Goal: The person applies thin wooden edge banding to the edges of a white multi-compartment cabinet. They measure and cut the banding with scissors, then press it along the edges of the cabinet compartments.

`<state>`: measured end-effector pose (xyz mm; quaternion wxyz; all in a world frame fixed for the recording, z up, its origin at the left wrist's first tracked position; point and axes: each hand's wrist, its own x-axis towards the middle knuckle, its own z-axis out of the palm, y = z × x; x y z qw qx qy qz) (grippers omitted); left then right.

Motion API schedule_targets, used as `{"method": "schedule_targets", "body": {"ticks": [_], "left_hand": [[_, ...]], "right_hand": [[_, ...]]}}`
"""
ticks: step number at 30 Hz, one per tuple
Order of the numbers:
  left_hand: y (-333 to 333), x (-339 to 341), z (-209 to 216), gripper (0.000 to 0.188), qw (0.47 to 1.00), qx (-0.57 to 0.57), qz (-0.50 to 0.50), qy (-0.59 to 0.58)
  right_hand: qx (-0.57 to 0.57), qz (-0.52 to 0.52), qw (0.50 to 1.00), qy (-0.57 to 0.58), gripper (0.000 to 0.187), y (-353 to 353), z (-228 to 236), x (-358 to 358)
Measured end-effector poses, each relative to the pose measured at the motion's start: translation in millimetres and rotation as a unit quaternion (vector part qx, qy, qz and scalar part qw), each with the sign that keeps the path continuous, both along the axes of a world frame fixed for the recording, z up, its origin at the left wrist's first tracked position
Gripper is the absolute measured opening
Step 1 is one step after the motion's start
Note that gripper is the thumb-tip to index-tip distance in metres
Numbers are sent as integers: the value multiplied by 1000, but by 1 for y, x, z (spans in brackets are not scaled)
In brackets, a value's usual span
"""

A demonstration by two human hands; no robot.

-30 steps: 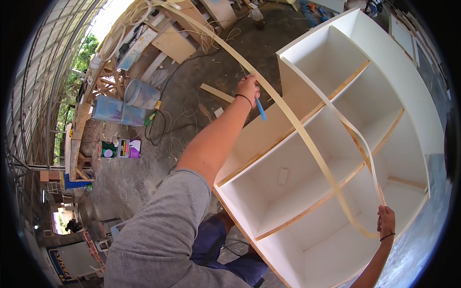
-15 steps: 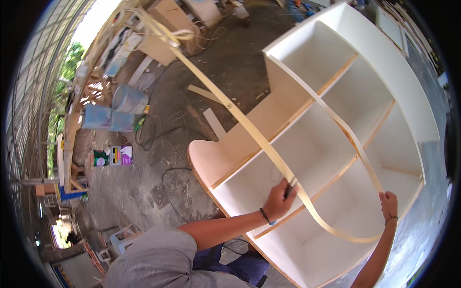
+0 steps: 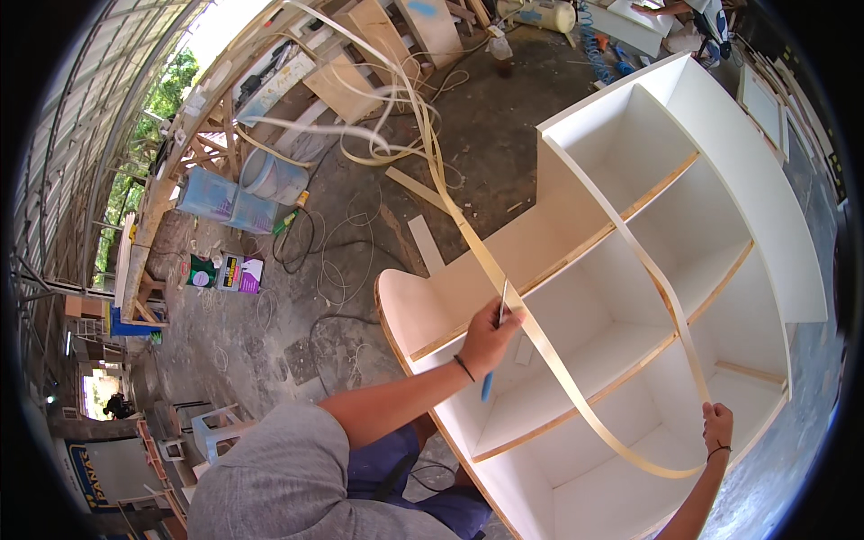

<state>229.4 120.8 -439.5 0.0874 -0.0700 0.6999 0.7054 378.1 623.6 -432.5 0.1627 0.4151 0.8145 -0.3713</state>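
Observation:
My left hand (image 3: 492,338) is closed around a blue-handled knife (image 3: 487,387), its thin metal blade standing up against a long pale edging strip (image 3: 558,363). The strip passes close by the thumb and fingers; whether they also pinch it I cannot tell. From there it sags in a curve to my right hand (image 3: 717,426), which is closed on it, then doubles back along the cabinet's shelf edge. Beneath both hands lies a white shelving cabinet (image 3: 621,288) with several compartments. Some of its divider edges are bare, brownish wood.
Loose loops of the strip (image 3: 387,148) spread at the far left, near wooden boards. Blue-stained buckets (image 3: 270,177) and a purple-white can (image 3: 239,274) stand on the floor at left. Cables (image 3: 346,317) trail across it. Another person's arm (image 3: 661,9) shows at the far right.
My left hand has shifted left and away along the strip, and the knife's blue handle now shows. The strip's far loops have swung outward. My right hand keeps its hold; the view has shifted.

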Motion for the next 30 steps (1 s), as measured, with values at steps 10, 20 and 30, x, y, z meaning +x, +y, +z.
{"method": "schedule_targets", "body": {"ticks": [10,20,30], "left_hand": [[5,72,-23,18,858,39,-217,-465],[40,-52,-22,32,976,-142,-162,-28],[148,-217,-126,22,826,-521,-76,203]], "right_hand": [[108,133,984,41,32,9,10,0],[102,120,986,45,33,-8,42,-15],[63,117,991,7,33,-9,31,-18]]}}
